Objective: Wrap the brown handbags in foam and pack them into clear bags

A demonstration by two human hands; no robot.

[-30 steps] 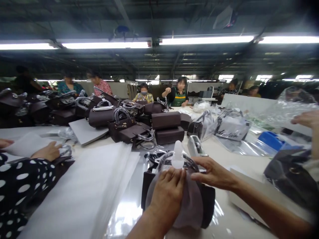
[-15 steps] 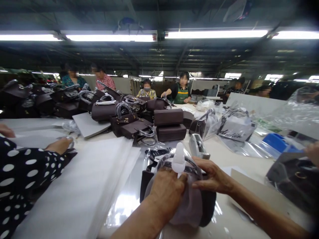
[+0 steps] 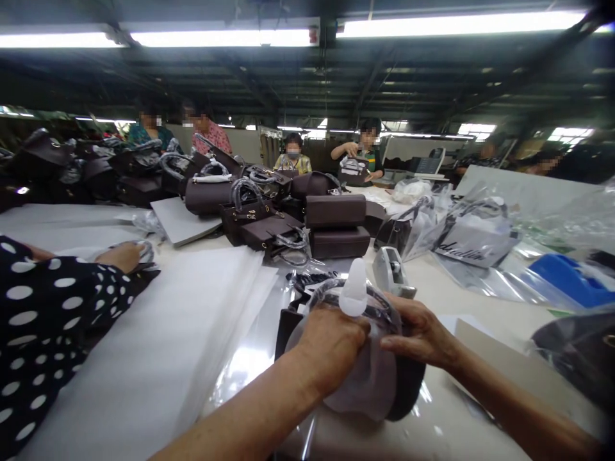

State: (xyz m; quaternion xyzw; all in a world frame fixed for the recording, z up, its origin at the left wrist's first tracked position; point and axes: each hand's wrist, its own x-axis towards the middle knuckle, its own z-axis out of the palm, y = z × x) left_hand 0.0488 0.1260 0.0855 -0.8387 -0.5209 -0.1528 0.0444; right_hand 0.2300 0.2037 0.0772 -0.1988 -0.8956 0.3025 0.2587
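Observation:
A dark handbag [image 3: 410, 383] stands in front of me, its front covered by a thin whitish translucent sheet [image 3: 358, 390]. Clear plastic wraps its arched handles [image 3: 329, 288]. My left hand [image 3: 334, 342] is closed at the top of the bag, near the handles; its fingertips are hidden. A white, pointed strip [image 3: 354, 289] sticks up just above its knuckles. On the bag's right side, my right hand [image 3: 423, 330] grips the upper edge by the handle, thumb toward me and fingers behind.
White sheets [image 3: 192, 320] lie stacked at left beside a co-worker's polka-dot sleeve [image 3: 57, 301]. Beyond, dark handbags [image 3: 336, 211] are piled up. A tape dispenser [image 3: 391, 269] stands behind my bag. At right are a bagged handbag [image 3: 475, 237], a blue object [image 3: 571, 278] and grey-brown board [image 3: 504, 358].
The view has tilted down and shifted slightly left. Both my hands stay on the handbag in nearly the same pose. Across the table, a person in green now holds up a handbag.

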